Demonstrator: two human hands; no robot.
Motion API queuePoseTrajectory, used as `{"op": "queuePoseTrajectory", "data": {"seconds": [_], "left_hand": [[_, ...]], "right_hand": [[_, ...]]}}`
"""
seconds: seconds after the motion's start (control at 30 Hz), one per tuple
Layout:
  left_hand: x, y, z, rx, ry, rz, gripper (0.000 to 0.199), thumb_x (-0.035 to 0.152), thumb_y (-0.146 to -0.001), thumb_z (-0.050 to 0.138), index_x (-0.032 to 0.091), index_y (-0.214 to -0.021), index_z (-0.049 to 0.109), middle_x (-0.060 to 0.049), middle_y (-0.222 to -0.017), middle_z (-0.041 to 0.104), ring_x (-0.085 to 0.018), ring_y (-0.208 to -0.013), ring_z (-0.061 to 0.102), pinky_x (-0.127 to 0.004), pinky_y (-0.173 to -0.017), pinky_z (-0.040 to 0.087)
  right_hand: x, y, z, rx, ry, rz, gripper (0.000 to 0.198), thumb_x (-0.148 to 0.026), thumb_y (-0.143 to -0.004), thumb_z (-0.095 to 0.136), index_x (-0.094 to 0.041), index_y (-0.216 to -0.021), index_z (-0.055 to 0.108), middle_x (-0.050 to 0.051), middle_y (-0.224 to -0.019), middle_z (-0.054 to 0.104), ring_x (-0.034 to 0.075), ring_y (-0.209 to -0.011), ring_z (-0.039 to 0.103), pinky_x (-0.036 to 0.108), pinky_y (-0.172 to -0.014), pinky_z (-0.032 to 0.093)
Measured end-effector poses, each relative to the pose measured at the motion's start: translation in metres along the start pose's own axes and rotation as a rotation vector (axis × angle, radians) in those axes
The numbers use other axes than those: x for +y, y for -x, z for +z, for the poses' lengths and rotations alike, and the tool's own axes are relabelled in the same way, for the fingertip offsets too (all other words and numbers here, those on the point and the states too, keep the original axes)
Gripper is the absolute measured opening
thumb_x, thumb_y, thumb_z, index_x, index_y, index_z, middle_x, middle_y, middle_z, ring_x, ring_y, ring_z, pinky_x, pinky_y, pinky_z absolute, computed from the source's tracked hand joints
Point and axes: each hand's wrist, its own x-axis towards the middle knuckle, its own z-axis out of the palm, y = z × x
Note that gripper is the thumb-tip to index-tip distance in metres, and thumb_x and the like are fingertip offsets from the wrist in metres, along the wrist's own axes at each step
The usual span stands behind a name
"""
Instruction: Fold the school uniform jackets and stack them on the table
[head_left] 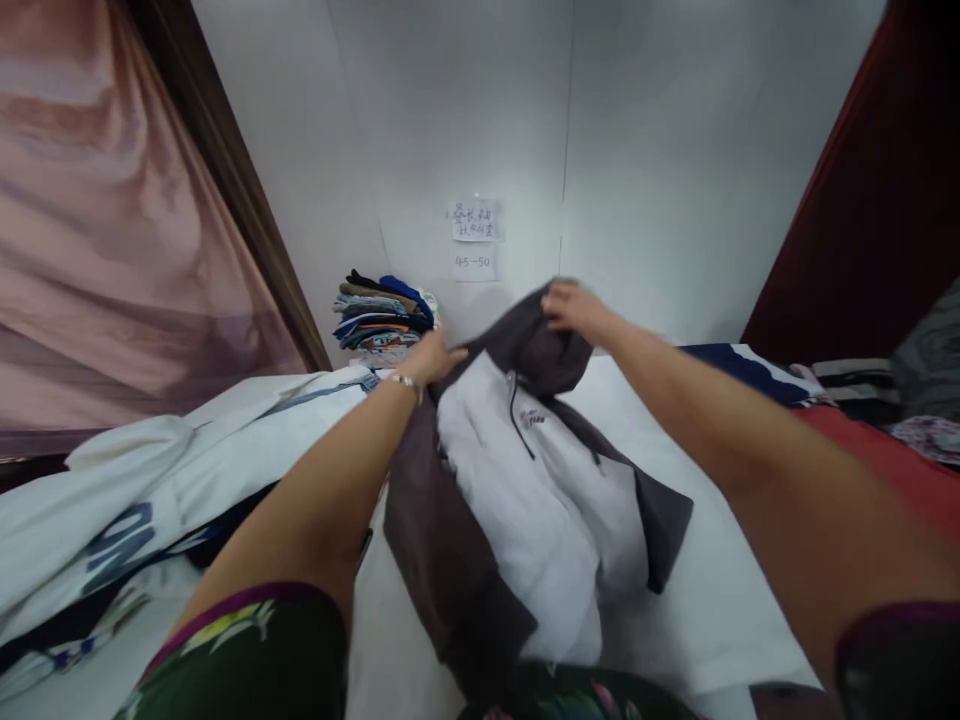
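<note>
A hooded jacket, light grey in the middle with dark sleeves and a dark hood, is spread in front of me. Small dark lettering and a drawstring show near its neck. My right hand is closed on the top edge of the dark hood, which is raised off the surface. At the jacket's upper left edge, my left hand grips the dark fabric with its thumb stretched along it; some of its fingers are hidden. The lower end of the jacket reaches close to my body.
A stack of folded clothes stands against the wall at the back left. Loose white garments lie to the left. A red cloth and a striped dark one lie to the right. Paper notes hang on the wall.
</note>
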Motion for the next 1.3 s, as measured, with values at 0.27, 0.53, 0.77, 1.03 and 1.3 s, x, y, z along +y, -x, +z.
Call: {"op": "queuePoseTrajectory", "data": {"seconds": [0.27,0.53,0.77,1.03,1.3], "left_hand": [[-0.074,0.173,0.064,-0.343,0.343,-0.066,0.035,0.043,-0.064,0.075,0.024,-0.093,0.074,-0.009,-0.126,0.064,-0.03,-0.121,0.055,-0.036,-0.108,0.035],[-0.055,0.229,0.049,-0.289,0.175,0.007,0.038,0.043,-0.079,0.061,0.023,-0.11,0.07,-0.011,-0.136,0.056,-0.028,-0.129,0.049,-0.044,-0.113,0.03],[0.013,0.283,0.069,-0.402,-0.097,0.438,0.072,0.042,-0.074,0.071,0.027,-0.14,0.045,-0.009,-0.147,0.044,-0.031,-0.135,0.039,-0.053,-0.114,0.025],[0.012,0.271,0.093,-0.389,-0.221,0.291,0.051,0.011,-0.074,0.058,0.021,-0.124,0.059,-0.008,-0.127,0.063,-0.026,-0.117,0.056,-0.04,-0.099,0.044],[-0.001,0.267,0.047,-0.38,0.147,0.082,0.027,0.015,-0.074,0.054,0.025,-0.095,0.068,-0.001,-0.101,0.071,-0.018,-0.098,0.064,-0.029,-0.091,0.047]], "right_hand": [[0.146,0.173,-0.141,-0.026,0.718,0.301,0.03,-0.036,-0.066,0.073,-0.022,-0.093,0.076,0.006,-0.108,0.072,0.032,-0.113,0.06,0.05,-0.108,0.036],[0.141,0.254,-0.2,0.185,0.875,0.405,0.038,-0.052,-0.07,0.065,-0.031,-0.101,0.071,0.01,-0.124,0.064,0.038,-0.121,0.054,0.046,-0.104,0.041],[0.155,0.27,-0.187,0.319,0.843,0.303,0.037,-0.042,-0.055,0.07,-0.03,-0.09,0.068,0.005,-0.104,0.07,0.042,-0.118,0.053,0.055,-0.107,0.035],[0.105,0.227,-0.185,0.434,0.444,0.254,0.044,-0.041,-0.06,0.069,-0.023,-0.099,0.065,0.001,-0.082,0.066,0.019,-0.071,0.064,0.031,-0.066,0.052],[0.037,0.178,-0.281,0.691,0.671,0.274,0.024,-0.02,-0.072,0.066,-0.018,-0.096,0.068,0.005,-0.07,0.064,0.013,-0.052,0.054,0.027,-0.051,0.043]]}}
